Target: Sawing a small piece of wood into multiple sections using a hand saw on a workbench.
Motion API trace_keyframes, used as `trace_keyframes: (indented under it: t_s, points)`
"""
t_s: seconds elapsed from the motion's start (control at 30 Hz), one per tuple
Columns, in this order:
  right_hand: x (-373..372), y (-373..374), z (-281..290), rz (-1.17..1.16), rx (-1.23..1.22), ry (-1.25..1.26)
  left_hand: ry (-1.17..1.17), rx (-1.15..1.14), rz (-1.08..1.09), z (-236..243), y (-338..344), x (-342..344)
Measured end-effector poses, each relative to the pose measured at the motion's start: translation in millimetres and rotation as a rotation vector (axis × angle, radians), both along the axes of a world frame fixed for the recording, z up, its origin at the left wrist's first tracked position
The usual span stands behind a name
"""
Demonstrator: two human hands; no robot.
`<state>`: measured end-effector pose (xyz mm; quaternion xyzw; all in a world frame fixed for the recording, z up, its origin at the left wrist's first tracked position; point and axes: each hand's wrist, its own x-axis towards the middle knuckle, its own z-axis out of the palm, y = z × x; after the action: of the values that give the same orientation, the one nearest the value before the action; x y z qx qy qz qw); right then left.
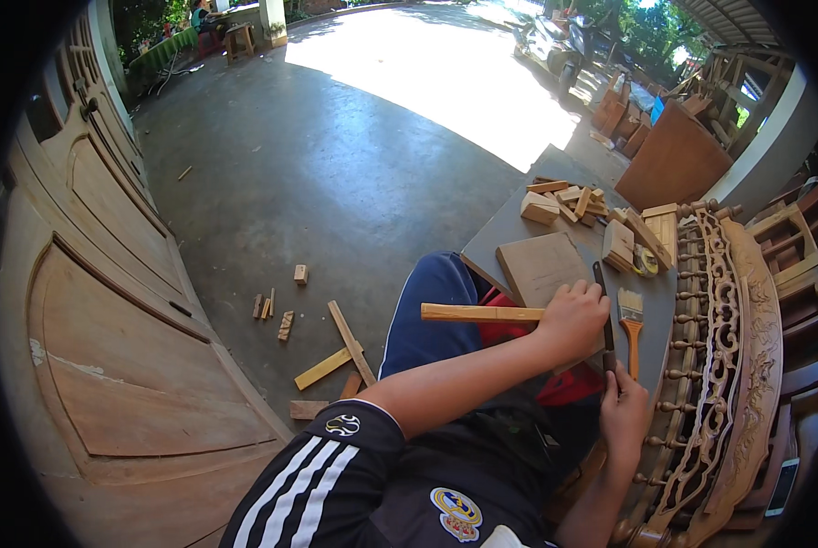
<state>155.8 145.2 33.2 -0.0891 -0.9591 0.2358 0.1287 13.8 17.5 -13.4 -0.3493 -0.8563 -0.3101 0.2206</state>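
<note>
My left hand (pixel 573 320) is closed around a light wooden stick (pixel 477 313), which sticks out to the left over my knee. In my right hand (pixel 623 406), the fingers grip the near end of a long, narrow, dark tool (pixel 609 352) that looks like a file. Its far end passes beside the knuckles of my left hand; whether it touches the stick is hidden. A paintbrush (pixel 630 315) with an orange handle lies on the grey tabletop (pixel 491 239), right of the dark tool. Beyond my left hand lies a thick square wooden board (pixel 537 267).
Wood blocks (pixel 541 208) and a yellow tape measure (pixel 644 262) crowd the table's far end. Carved wooden latticework (pixel 701 365) borders its right side. Wood offcuts (pixel 322 365) lie on the floor. Panelled wooden doors (pixel 153 393) stand left; a phone (pixel 781 487) lies lower right.
</note>
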Motion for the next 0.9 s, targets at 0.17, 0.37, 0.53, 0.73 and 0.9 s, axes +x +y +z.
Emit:
trace_keyframes:
  t_s: [0.17, 0.37, 0.53, 0.73, 0.9]
  points:
    - [63, -2, 10, -0.098, -0.108, -0.048, 0.009, -0.022, 0.024, 2, 2, -1]
    - [12, -7, 11, 0.013, 0.024, -0.007, -0.003, -0.014, -0.076, 2, -5, -5]
    - [11, 20, -15, 0.054, 0.033, 0.098, -0.029, -0.029, -0.046, 7, -3, -2]
    - [72, -9, 16, -0.089, -0.121, -0.022, -0.016, -0.036, -0.1, 7, -4, -8]
    - [1, -8, 1, -0.024, -0.063, 0.007, 0.005, 0.009, -0.167, 13, -14, -10]
